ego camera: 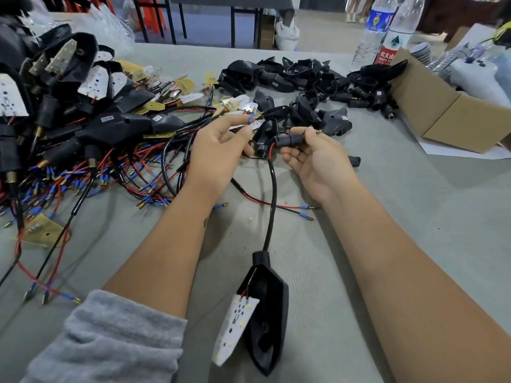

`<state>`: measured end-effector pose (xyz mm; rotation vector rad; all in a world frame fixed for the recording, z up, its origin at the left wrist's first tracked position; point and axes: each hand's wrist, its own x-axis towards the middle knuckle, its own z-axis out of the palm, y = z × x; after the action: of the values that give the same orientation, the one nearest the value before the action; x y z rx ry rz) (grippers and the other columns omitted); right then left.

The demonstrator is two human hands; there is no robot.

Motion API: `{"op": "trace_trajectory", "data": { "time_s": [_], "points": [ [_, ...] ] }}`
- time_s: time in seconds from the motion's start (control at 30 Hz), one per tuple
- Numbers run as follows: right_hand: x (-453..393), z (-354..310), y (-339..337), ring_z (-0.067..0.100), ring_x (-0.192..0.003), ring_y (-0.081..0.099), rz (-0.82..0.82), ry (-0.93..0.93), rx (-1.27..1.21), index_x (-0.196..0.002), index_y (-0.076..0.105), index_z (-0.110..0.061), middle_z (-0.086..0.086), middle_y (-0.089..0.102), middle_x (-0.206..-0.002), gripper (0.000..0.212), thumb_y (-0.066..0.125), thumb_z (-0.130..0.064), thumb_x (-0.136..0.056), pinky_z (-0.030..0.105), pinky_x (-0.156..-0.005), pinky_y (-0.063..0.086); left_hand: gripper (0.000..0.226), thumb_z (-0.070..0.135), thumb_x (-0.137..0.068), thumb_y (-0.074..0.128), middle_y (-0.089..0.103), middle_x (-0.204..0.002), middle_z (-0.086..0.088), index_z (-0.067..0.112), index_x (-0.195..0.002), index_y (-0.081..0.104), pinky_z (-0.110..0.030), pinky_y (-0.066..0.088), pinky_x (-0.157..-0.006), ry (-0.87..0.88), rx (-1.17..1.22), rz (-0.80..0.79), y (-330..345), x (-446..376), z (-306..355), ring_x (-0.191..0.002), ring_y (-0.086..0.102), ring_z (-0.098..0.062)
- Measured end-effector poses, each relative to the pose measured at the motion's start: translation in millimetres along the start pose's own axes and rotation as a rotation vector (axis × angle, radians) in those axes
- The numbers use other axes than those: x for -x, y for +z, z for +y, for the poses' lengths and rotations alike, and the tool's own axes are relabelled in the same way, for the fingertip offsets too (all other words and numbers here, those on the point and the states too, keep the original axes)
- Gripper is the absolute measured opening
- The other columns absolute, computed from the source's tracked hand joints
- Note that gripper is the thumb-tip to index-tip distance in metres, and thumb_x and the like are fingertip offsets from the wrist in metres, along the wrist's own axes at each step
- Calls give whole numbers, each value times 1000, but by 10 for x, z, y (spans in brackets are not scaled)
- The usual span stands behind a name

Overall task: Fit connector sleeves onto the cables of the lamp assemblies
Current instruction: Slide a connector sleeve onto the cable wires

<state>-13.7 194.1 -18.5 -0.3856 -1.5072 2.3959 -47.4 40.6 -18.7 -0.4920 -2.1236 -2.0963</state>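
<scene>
Right hand [312, 158] is clamped on the black connector sleeve [289, 139] to steady it while left hand [221, 150] pinches 1 blue-tipped wire [251, 118] for threading, lamp housing [266, 313] dangling near the table [414, 217] edge.

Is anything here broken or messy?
Nothing looks broken. The white light board hangs loose, half out of its black lamp shell near the table's front edge, and wires lie tangled at left.

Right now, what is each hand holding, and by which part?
The right hand grips a black sleeve around its middle, on the lamp's cable. The left hand pinches a blue-tipped wire end between its fingertips.
</scene>
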Motion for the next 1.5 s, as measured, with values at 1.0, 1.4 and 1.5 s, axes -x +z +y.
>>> {"op": "trace_trajectory", "data": {
  "time_s": [1.0,1.4,1.5],
  "points": [
    [24,-15,15,15,-60,62,-19,-11,-31,-88,59,-10,5,69,-76,34,32,-16,-107,24,-63,56,35,7,-91,60,71,-95,-18,39,-84,69,-19,43,-67,22,-277,-112,38,47,-45,-74,54,-13],
    [44,-24,21,20,-65,59,-44,-32,14,-89,57,-10,7,68,-83,31,32,-15,-107,27,-67,55,22,11,-90,64,63,-71,8,31,-81,67,-11,46,-62,5,-291,-68,31,8,-95,-59,53,3],
    [38,-25,20,20,-67,61,-57,-29,-8,-88,57,-11,6,69,-83,32,32,-16,-107,26,-67,55,23,12,-90,64,63,-70,9,31,-80,67,-9,46,-62,2,-284,-60,29,13,-77,-58,53,4]
  ]
}}
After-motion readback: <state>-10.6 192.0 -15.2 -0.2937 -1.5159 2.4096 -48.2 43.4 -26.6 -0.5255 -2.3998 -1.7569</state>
